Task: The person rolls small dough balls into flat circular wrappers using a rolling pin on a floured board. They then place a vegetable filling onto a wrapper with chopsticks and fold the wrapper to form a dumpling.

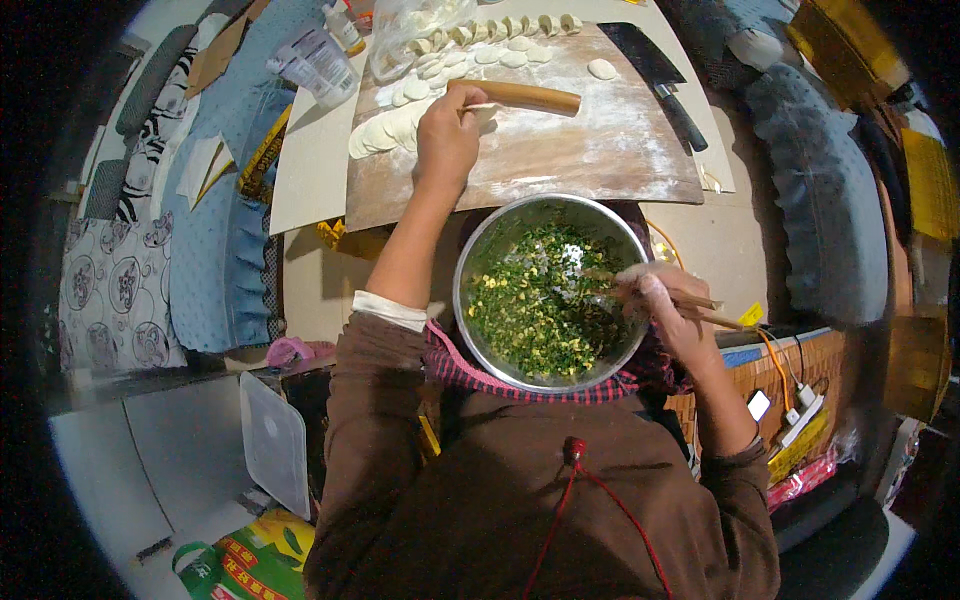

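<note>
A metal pot (551, 386) rests on my lap, filled with a chopped green and yellow mixture (536, 300) that has a white patch near its middle. My right hand (667, 300) grips wooden chopsticks (724, 321), their far ends in the mixture. Over the wooden board, my left hand (450, 135) holds a dough wrapper (484, 112); a wooden rolling pin (532, 97) lies against its fingers, and whether it is also gripped I cannot tell. Overlapping wrappers (382, 135) lie left of that hand. Flattened dough pieces (487, 56) are spread farther back.
The floury wooden board (615, 165) bears a row of folded dumplings (517, 28) at its far edge. A black cleaver (645, 56) lies at its right side. A plastic bag (405, 45) and a plastic container (319, 71) stand at the back left.
</note>
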Demonstrator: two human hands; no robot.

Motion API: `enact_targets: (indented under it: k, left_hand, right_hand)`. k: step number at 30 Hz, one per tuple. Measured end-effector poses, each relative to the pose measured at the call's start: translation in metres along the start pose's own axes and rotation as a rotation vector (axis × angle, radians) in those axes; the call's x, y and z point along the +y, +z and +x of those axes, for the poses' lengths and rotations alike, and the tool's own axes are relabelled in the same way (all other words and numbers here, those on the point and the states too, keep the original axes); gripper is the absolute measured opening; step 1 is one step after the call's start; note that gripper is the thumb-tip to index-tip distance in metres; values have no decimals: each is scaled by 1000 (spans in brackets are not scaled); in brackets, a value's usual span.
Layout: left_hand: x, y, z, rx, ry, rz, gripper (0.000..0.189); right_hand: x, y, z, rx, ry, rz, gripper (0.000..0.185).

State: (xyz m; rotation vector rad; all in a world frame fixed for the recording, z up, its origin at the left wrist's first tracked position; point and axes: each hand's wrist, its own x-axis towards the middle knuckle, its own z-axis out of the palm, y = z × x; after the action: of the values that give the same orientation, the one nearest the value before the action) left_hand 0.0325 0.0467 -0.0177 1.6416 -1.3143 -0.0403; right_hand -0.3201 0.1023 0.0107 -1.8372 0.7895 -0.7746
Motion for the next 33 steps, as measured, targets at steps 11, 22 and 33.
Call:
enact_targets:
  k: [11,22,33]
  left_hand:
    - [52,-73,-86,-11,-963,-1594,48]
    - [60,-96,-165,-76,-966,-1501,44]
    - [84,-97,-181,-145,-1058,-1424,38]
  right_hand:
    - [-2,47,27,-373,134,36,18]
    - [19,41,0,-326,121,-48,20]
    - [21,30,20,-138,343,123,17]
